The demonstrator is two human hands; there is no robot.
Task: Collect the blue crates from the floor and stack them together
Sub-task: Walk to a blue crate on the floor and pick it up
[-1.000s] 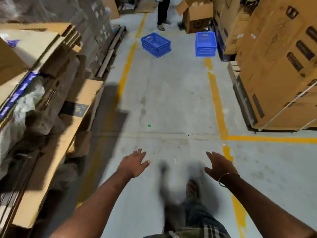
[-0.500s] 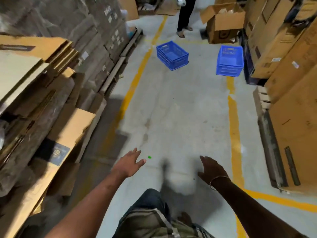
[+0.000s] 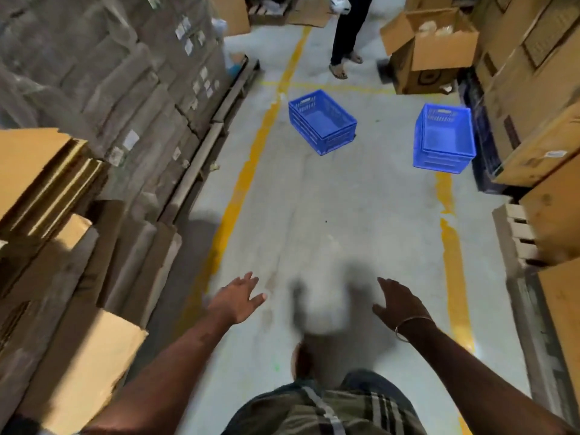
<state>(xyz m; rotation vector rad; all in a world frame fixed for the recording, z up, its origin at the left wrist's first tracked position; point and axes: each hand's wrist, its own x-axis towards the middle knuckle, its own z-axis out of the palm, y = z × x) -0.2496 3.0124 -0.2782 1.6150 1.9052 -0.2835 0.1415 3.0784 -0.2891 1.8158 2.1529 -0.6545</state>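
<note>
Left hand (image 3: 236,301): fingers straight and slightly spread, palm down, holding nothing, out over bare floor (image 3: 329,199). Right hand (image 3: 396,304): same, fingers extended and loose, nothing in it, thin metal bangle (image 3: 408,324) at the wrist. Both forearms reach forward from the bottom of the view, hands well apart, a blurred dark shadow on the concrete between them. One foot (image 3: 303,359) is visible below, motion-blurred.

Crates are far ahead, none touched. Left crate (image 3: 323,122): blue, open side up, sitting skewed on the floor just right of the left yellow line (image 3: 248,174). Right crate stack (image 3: 444,139): blue, looks like two or more nested, sitting at the top end of the right yellow line (image 3: 452,246), right against the dark pallet base under the cartons. The two are well apart across the aisle.

Surroundings: wrapped stacked goods (image 3: 125,89) and loose cardboard sheets (image 3: 47,171) on the left; brown cartons (image 3: 539,89) stacked on the right. Open cardboard box (image 3: 433,54) on the floor beyond the right stack. A second person's legs (image 3: 345,36), in sandals, stand beyond the left crate.
</note>
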